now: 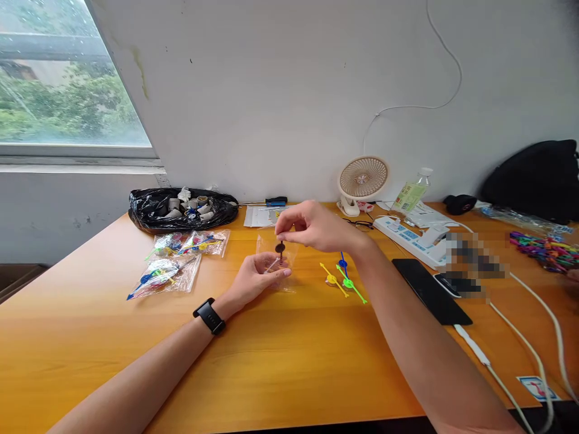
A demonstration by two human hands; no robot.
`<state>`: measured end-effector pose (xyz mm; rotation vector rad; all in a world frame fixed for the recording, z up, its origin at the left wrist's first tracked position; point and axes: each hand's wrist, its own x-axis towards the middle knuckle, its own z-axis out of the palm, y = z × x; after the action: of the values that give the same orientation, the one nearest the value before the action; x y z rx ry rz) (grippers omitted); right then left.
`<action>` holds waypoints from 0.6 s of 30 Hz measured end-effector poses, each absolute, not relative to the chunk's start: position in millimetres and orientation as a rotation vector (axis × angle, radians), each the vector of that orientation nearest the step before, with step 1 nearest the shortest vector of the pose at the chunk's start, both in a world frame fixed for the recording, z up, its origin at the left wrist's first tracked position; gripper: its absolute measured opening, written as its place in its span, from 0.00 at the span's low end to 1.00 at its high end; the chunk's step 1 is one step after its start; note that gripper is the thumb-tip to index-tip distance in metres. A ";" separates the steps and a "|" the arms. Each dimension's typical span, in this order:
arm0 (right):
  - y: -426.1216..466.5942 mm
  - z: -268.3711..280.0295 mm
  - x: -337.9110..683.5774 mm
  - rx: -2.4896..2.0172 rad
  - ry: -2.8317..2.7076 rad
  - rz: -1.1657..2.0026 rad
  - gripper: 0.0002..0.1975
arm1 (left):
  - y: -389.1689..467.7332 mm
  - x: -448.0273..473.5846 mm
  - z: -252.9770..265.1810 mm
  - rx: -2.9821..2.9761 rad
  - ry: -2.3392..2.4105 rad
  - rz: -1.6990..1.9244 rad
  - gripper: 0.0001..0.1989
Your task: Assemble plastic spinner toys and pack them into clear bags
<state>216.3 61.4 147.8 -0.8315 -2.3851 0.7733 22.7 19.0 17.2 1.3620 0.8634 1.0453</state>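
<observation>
My left hand is closed around a clear plastic bag, which holds a thin white piece. Above the bag's mouth, my right hand pinches the top of a black arrow spinner; its lower end reaches down by my left fingers. To the right on the table lie a yellow arrow spinner, a green arrow spinner and a blue arrow spinner. Several filled clear bags with colourful spinners are on the left.
A black plastic bag of grey parts stands at the back left. Behind my right hand are a clip fan, a bottle and a power strip. A black phone, cables and a colourful pile lie right.
</observation>
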 end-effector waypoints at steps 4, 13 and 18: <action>61.4 145.7 214.7 -0.881 -2.535 0.730 0.06 | 20.1 21.6 11.6 1.372 0.846 1.005 0.23; 55.2 150.1 219.0 -0.980 -2.527 0.485 0.07 | 22.6 20.6 0.9 1.350 0.830 0.985 0.30; 58.3 151.3 221.2 -0.961 -2.528 0.608 0.07 | 22.5 19.7 1.6 1.343 0.799 0.996 0.29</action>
<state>221.2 58.3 151.3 -0.9608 -2.5281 0.6080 19.7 22.5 1.6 1.3428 0.7991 0.9960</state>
